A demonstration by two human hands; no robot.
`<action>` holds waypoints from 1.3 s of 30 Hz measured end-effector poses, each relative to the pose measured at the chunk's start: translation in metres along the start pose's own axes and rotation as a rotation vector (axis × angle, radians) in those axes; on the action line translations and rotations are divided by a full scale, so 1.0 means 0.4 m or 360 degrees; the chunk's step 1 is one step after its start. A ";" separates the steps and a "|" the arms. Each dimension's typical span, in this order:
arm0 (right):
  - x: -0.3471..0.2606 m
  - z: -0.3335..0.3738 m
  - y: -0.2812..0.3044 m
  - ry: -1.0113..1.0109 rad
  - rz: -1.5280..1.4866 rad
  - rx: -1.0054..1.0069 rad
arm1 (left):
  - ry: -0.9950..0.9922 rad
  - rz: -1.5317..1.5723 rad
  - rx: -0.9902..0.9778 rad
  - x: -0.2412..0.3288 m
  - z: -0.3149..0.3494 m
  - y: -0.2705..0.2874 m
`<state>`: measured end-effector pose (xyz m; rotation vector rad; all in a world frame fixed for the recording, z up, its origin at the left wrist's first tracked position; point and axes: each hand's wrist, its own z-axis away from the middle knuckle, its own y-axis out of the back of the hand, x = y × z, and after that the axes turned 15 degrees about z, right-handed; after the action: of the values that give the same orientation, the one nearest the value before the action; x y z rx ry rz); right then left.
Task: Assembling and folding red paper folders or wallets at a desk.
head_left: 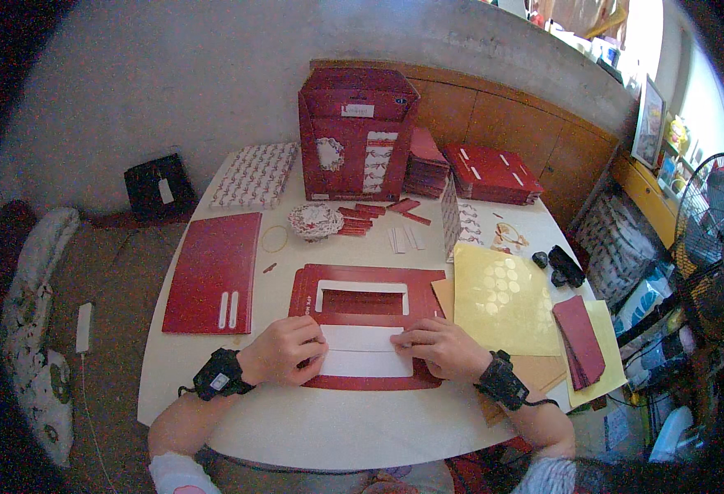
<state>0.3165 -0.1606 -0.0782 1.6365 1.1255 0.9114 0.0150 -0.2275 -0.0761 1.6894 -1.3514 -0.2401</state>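
Observation:
A dark red cardboard piece with a rectangular cutout lies flat on the table in front of me. Over its near half is a white card panel with a crease running across it. At the panel's left edge, my left hand has its fingers curled in and closed on the card. My right hand pinches the opposite edge, thumb and fingers together. Whether the white panel is part of the red piece or a separate card, I cannot tell.
Right of my work lies a yellow sheet with round stickers, beside narrow red cards. A tall red box stands at the back, near a stack of red boards. At left is a red folder; a fan stands far right.

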 end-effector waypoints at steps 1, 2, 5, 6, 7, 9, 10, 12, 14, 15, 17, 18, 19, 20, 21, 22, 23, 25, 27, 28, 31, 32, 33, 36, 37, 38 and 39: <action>0.001 0.000 -0.001 0.0001 -0.0002 -0.0006 | 0.0000 0.0002 0.0001 0.000 0.000 0.000; 0.001 0.000 -0.002 0.0001 -0.0003 -0.0006 | 0.0000 0.0002 0.0001 0.000 0.000 0.000; 0.002 0.001 -0.005 0.0005 0.0015 -0.0008 | 0.0022 0.0010 -0.0007 -0.003 0.004 -0.003; 0.002 0.001 -0.006 0.0007 0.0015 -0.0001 | 0.0025 -0.0034 -0.0037 -0.009 0.009 -0.006; 0.002 0.001 -0.006 0.0010 0.0016 0.0006 | 0.0027 -0.0078 -0.0068 -0.011 0.012 -0.007; -0.001 -0.004 -0.007 -0.0036 0.0011 0.0092 | 0.0108 -0.0096 0.0053 -0.004 0.002 -0.013; -0.003 -0.008 -0.009 -0.0082 0.0005 0.0176 | 0.0188 -0.0112 0.0173 0.001 -0.006 -0.017; -0.019 -0.031 0.001 -0.0205 -0.0032 0.0260 | 0.0264 -0.0130 0.0266 0.007 -0.015 -0.030; -0.025 -0.037 0.004 -0.0332 -0.0068 0.0344 | 0.0339 -0.0146 0.0356 0.011 -0.019 -0.037; -0.026 -0.038 0.000 -0.0363 -0.0142 0.0290 | 0.0353 -0.0134 0.0322 0.012 -0.018 -0.038; -0.030 -0.045 -0.003 -0.0392 -0.0218 0.0240 | 0.0367 -0.0126 0.0287 0.015 -0.015 -0.039; -0.033 -0.051 0.000 -0.0305 -0.0182 0.0299 | 0.0307 -0.0145 0.0236 0.014 -0.012 -0.046; -0.034 -0.054 0.001 -0.0216 -0.0146 0.0358 | 0.0248 -0.0164 0.0186 0.013 -0.010 -0.052; -0.031 -0.050 -0.004 -0.0217 -0.0147 0.0357 | 0.0248 -0.0163 0.0185 0.009 -0.008 -0.058; -0.026 -0.042 -0.012 -0.0088 0.0008 0.0278 | 0.0125 -0.0238 0.0137 0.007 -0.007 -0.062; -0.025 -0.038 -0.017 0.0041 0.0161 0.0198 | 0.0001 -0.0313 0.0090 0.008 -0.007 -0.065; -0.029 -0.036 -0.019 0.0041 0.0160 0.0200 | 0.0002 -0.0314 0.0088 0.013 -0.008 -0.067; -0.038 -0.030 -0.016 0.0104 0.0256 0.0275 | -0.0043 -0.0293 -0.0034 0.037 -0.021 -0.066; -0.037 -0.027 -0.014 0.0101 0.0258 0.0228 | -0.0076 -0.0281 -0.0018 0.046 -0.026 -0.072; -0.037 -0.027 -0.014 0.0101 0.0258 0.0181 | -0.0107 -0.0270 0.0000 0.051 -0.026 -0.075; -0.047 -0.033 0.009 0.0040 0.0153 0.0078 | -0.0038 -0.0318 0.0020 0.070 -0.031 -0.085; -0.048 -0.035 0.006 0.0043 0.0153 0.0079 | -0.0036 -0.0319 0.0021 0.074 -0.030 -0.089; -0.051 -0.035 0.002 0.0062 0.0161 0.0128 | 0.0002 -0.0354 0.0009 0.078 -0.031 -0.093; -0.057 -0.035 -0.002 0.0082 0.0175 0.0174 | -0.0003 -0.0424 0.0000 0.086 -0.036 -0.101; -0.059 -0.036 -0.003 0.0081 0.0179 0.0173 | -0.0045 -0.0459 0.0002 0.087 -0.036 -0.103; -0.060 -0.036 -0.005 0.0084 0.0178 0.0173 | -0.0043 -0.0461 0.0003 0.087 -0.033 -0.106; -0.061 -0.035 -0.006 0.0081 0.0192 0.0162 | -0.0034 -0.0448 0.0027 0.084 -0.031 -0.112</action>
<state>0.2956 -0.1796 -0.0780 1.7892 1.1334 0.9916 0.0653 -0.2510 -0.0899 1.8942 -1.1304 -0.4099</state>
